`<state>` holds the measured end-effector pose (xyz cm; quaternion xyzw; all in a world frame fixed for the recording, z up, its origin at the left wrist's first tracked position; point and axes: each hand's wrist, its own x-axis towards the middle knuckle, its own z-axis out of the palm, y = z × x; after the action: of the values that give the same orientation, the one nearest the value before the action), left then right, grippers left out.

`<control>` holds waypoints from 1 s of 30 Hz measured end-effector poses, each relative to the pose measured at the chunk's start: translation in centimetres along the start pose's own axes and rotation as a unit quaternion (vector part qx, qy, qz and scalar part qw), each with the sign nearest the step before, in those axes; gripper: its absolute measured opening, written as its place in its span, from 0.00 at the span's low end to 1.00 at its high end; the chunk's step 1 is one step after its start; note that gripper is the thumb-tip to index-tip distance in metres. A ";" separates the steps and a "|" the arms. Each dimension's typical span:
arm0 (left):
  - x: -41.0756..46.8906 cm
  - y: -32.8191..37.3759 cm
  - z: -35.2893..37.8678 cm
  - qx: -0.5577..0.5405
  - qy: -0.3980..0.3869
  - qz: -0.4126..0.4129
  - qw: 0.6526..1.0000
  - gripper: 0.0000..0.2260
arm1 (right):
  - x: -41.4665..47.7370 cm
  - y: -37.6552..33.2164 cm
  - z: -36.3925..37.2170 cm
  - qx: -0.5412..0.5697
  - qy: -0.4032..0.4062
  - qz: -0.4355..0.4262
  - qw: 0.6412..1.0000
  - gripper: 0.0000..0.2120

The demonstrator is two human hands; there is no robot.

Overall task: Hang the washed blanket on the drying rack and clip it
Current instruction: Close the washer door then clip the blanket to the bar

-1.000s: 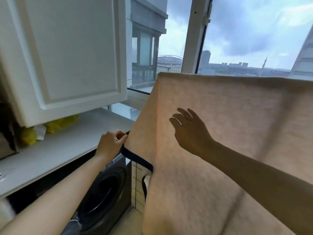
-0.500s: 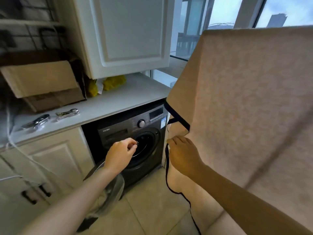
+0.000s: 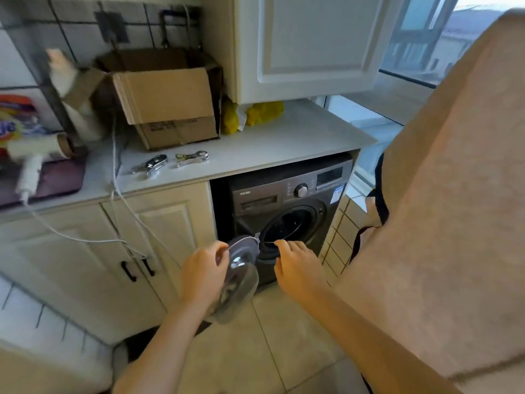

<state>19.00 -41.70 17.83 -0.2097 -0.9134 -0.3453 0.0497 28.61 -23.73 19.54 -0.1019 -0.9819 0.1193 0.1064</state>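
Note:
The beige blanket (image 3: 443, 194) with dark trim (image 3: 379, 189) hangs down the right side; what bears it is out of view. Two metal clips (image 3: 150, 165) (image 3: 193, 158) lie on the white countertop (image 3: 270, 143). Both hands are low, in front of the washing machine (image 3: 287, 194). My left hand (image 3: 203, 273) is loosely closed beside the rim of the open glass washer door (image 3: 240, 282); whether it touches the rim I cannot tell. My right hand (image 3: 298, 268) has its fingers bent and apart, holds nothing, and is off the blanket.
A cardboard box (image 3: 167, 100) and yellow bags (image 3: 264, 112) sit on the countertop under a white wall cabinet (image 3: 306, 44). A white cable (image 3: 119, 200) dangles over the lower cupboard doors. Window behind the blanket, tiled floor below.
My view has swung down and left from the window to the washer. Both hands let go of the blanket's edge and dropped in front of the washer door.

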 end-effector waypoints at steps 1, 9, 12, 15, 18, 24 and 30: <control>0.3 -1.0 -0.3 0.004 0.001 -0.009 1.000 0.07 | 0.9 -0.8 0.6 0.006 -0.006 0.001 1.000 0.20; 5.8 -8.4 -4.2 0.019 0.012 -0.032 0.999 0.10 | 9.2 -6.7 5.3 0.071 -0.051 0.045 0.995 0.21; 8.2 -10.7 -5.4 0.021 0.019 -0.036 0.999 0.09 | 12.3 -8.6 6.2 0.088 -0.041 0.062 0.993 0.21; 10.6 -12.4 -6.2 0.028 0.028 -0.042 0.998 0.09 | 15.2 -9.8 6.7 0.104 -0.028 0.077 0.991 0.22; 13.1 -13.1 -6.7 0.019 0.047 -0.036 0.998 0.09 | 17.9 -10.4 7.0 0.112 -0.017 0.084 0.990 0.21; 18.3 -14.1 -6.6 0.031 0.103 -0.022 0.994 0.09 | 24.2 -11.3 7.1 0.136 -0.009 0.062 0.989 0.20; 23.4 -14.8 -6.2 0.059 0.164 -0.057 0.983 0.12 | 30.7 -11.6 8.1 0.144 -0.028 0.013 0.989 0.21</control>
<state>-8.78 -47.56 19.02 -0.0947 -0.9221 -0.3225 0.1916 -4.70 -29.56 20.52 -0.0948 -0.9555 0.2640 0.0909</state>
